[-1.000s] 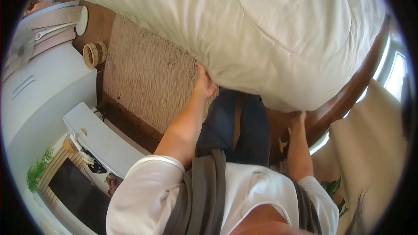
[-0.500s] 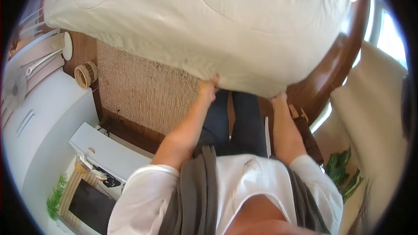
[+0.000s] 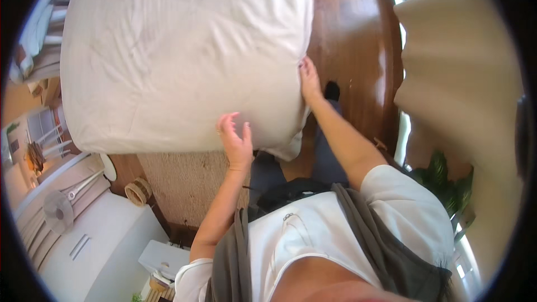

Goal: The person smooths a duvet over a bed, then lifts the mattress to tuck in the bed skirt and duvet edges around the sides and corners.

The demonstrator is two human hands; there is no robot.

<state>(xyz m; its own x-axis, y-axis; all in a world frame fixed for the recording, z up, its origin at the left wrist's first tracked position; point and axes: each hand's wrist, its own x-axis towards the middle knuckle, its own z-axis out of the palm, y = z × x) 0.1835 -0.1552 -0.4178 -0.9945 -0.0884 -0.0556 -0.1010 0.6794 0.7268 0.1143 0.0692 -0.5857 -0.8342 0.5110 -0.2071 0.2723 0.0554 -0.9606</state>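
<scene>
A large bed [image 3: 184,61] covered with a smooth cream fitted sheet fills the upper left and middle. My left hand [image 3: 236,144] hovers at its near edge, fingers spread and curved, with nothing in them. At the right side of the bed, my right hand [image 3: 310,83] has its fingertips closed on the sheet's edge, where creases run together. A loose fold of the sheet [image 3: 290,146] hangs at the near right corner, between my two arms.
Brown wooden floor [image 3: 355,39] runs along the bed's right side, beside a long beige curtain [image 3: 453,50]. A shaggy beige rug [image 3: 173,184] lies below the near edge. At left stand a woven basket [image 3: 138,191], a fan [image 3: 58,211] and a white cabinet [image 3: 95,246]; a green plant [image 3: 442,182] is at right.
My view has shifted toward the bed's right side. My left hand has let go of the near edge and opened. The right hand has moved up to the right side, and the sheet's near edge sits lower.
</scene>
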